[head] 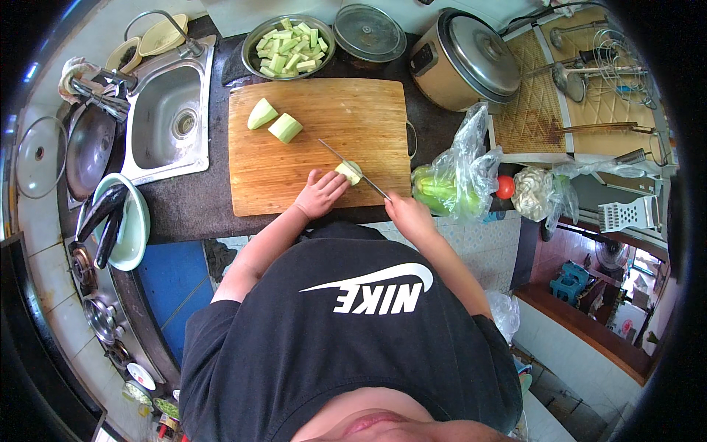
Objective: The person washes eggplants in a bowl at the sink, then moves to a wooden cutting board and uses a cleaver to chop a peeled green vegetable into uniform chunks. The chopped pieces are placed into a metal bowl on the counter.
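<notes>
On the wooden cutting board (309, 179) lies a short piece of peeled pale green gourd or squash (344, 175), a cut face showing. My left hand (322, 194) holds this piece at its left side with the fingertips, the thumb spread away. A knife handle is in the grip of my right hand (410, 215). The knife blade (362, 175), seen nearly edge-on, crosses over the piece and points up and left; how deep it sits cannot be told. Two larger peeled chunks, a tapered end (262, 114) and a blunt section (286, 128), rest at the board's upper left.
Behind the board stand a steel bowl of cut gourd sticks (249, 62), a lidded pot (369, 33) and a rice cooker (469, 61). Bagged green vegetables (442, 190) and a tomato (505, 187) lie right. Left are a sink (165, 127) and a basin (141, 221) holding eggplants (109, 232).
</notes>
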The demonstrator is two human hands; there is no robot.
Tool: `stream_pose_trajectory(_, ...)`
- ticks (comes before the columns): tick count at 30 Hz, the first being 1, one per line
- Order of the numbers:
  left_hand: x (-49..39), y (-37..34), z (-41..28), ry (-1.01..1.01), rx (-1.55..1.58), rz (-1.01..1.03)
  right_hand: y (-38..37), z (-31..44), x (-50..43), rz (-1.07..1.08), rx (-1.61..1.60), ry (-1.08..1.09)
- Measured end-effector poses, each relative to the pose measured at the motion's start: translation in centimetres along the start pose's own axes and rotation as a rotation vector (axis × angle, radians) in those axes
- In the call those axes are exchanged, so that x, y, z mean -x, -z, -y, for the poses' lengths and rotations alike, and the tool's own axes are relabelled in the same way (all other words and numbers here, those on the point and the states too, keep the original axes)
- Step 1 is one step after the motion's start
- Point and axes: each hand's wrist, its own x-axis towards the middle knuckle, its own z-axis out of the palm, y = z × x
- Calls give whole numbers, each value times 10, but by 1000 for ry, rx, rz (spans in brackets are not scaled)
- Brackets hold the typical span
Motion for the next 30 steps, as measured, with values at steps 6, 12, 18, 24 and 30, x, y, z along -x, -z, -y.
stream_pose_trajectory(6, -2, 2, -1, 7, 3, -18, -35, -7, -37, 56, -74, -25)
stream_pose_trajectory(12, -2, 4, -1, -1, -19, -34, -43, -13, -41, -21, -149, 15)
stream_pose_trajectory(18, 4, 0, 2, -56, 10, -50, -18, -7, -18, -63, -207, -49)
stream_pose_trajectory(24, 5, -1, 2, -46, -11, 3, 9, 6, 6, -17, -116, -12)
stream_pose_trajectory(30, 4, 1, 2, -51, -4, 0, 14, 10, 10, 33, -72, 15)
